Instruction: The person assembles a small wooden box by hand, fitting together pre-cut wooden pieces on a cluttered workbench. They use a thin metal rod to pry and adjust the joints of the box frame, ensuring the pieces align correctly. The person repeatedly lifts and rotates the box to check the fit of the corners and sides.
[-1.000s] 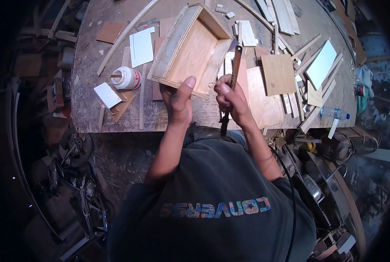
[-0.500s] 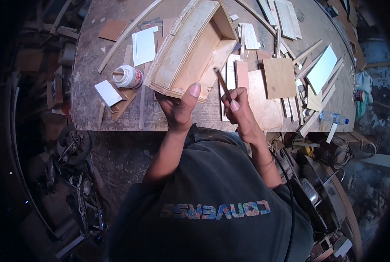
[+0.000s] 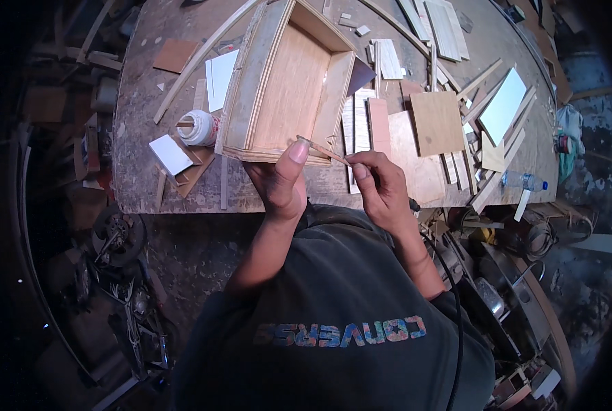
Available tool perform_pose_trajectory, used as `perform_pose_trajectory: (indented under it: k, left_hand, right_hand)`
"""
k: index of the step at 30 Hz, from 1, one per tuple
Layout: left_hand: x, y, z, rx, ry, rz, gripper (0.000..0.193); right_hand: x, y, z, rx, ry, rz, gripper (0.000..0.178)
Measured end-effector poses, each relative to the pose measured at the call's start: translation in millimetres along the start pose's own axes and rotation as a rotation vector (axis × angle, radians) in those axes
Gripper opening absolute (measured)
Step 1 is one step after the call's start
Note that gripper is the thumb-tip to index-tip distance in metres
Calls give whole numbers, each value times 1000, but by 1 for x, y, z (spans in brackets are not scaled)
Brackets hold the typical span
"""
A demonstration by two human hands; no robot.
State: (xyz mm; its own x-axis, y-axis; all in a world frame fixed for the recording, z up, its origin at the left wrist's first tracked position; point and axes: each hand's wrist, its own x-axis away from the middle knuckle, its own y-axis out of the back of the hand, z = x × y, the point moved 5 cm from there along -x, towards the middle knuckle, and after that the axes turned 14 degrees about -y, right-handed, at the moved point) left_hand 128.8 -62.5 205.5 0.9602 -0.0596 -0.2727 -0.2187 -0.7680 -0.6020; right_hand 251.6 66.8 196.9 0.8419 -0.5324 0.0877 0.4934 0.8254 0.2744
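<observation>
My left hand (image 3: 283,181) grips the near edge of an open plywood box (image 3: 289,85), its thumb over the rim and its other fingers hidden underneath. The box is tilted so that its inside faces me. Between the thumb and fingers of my right hand (image 3: 383,186) is a thin wooden stick (image 3: 326,152). The stick's tip lies at the box's near rim, close to my left thumb. Left of the box stands an open white tub (image 3: 198,128) with another stick in it.
The worktable (image 3: 138,161) carries wood strips and board offcuts, among them a brown panel (image 3: 436,123) and a pale blue-white panel (image 3: 503,106). A plastic bottle (image 3: 523,181) lies by the near right edge. A small white block (image 3: 170,154) sits near the tub.
The box has turned more upright, showing more of its inside, and shifted slightly left. My right hand has swung the stick's tip left and down from inside the box to its near rim.
</observation>
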Motion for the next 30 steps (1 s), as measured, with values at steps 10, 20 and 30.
perform_pose_trajectory:
  k: [10,20,30]
  left_hand:
    - [4,7,8,121,207,-96,69]
    - [-3,10,28,94,550,-101,60]
    - [36,45,72,69,810,-206,62]
  right_hand:
    - [-6,8,3,12,-28,-32,14]
    - [-15,6,-14,26,1,-29,14]
    - [9,1,-83,67,-147,9,14]
